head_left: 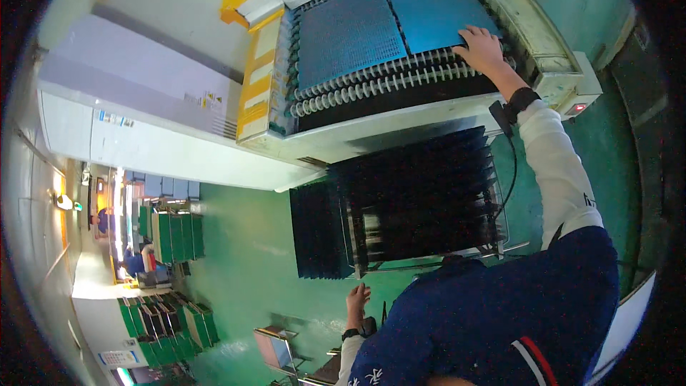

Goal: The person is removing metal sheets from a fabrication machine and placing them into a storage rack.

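The right hand (484, 51) lies at the near right edge of a bright-blue, smooth-looking rectangular panel (439, 11), its fingers parted and reaching onto the surface, the thumb set off to the left. That panel rests flat on a conveyor bed of pale disc-shaped rollers (379, 84), just beside a duller blue rectangular panel with a fine dotted grid (350, 36); a narrow dark gap runs between the 2. The left hand (357, 298) hangs low, well apart from both panels and near a black rack with close-set slats (421, 200); its fingers look loosely bent, but whether they pinch anything I cannot tell. The rack stands on the glossy green floor (243, 243), in front of the conveyor. Yellow-orange tape (255, 75) marks the conveyor's left side, and a small red-lit switch (578, 109) sits on its right corner.
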Available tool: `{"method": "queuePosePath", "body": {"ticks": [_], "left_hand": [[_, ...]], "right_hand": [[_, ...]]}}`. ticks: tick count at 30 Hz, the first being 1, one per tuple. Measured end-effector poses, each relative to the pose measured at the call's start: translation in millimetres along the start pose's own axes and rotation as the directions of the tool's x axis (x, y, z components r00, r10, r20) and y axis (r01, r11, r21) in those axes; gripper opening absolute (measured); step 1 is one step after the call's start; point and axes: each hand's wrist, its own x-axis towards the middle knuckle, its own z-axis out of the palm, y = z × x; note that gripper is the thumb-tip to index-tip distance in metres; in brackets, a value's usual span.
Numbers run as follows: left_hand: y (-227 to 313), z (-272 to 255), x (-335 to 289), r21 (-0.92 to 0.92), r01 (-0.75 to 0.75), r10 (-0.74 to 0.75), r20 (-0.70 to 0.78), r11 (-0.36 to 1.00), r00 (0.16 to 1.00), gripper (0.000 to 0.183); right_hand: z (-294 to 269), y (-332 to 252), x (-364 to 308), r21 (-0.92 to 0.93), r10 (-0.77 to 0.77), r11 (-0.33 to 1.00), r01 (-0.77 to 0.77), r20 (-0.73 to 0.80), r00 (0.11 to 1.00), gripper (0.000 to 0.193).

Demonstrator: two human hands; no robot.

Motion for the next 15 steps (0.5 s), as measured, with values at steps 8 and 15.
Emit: {"method": "queuePosePath", "body": {"ticks": [8,15], "left_hand": [[-12,3,22,-0.025,-0.051,0.053,0.087,0.998,0.995,0.037],[-51,-33,45,-0.001,-0.046,0.045,0.179,0.999,0.983,0.032]], "right_hand": [[-20,-46,-74,0.286,-0.252,0.918,0.276,-0.120,0.960,0.042],[-86,-115,-191,0.796,-0.573,0.605,-0.016,0.449,0.686,0.030]]}}
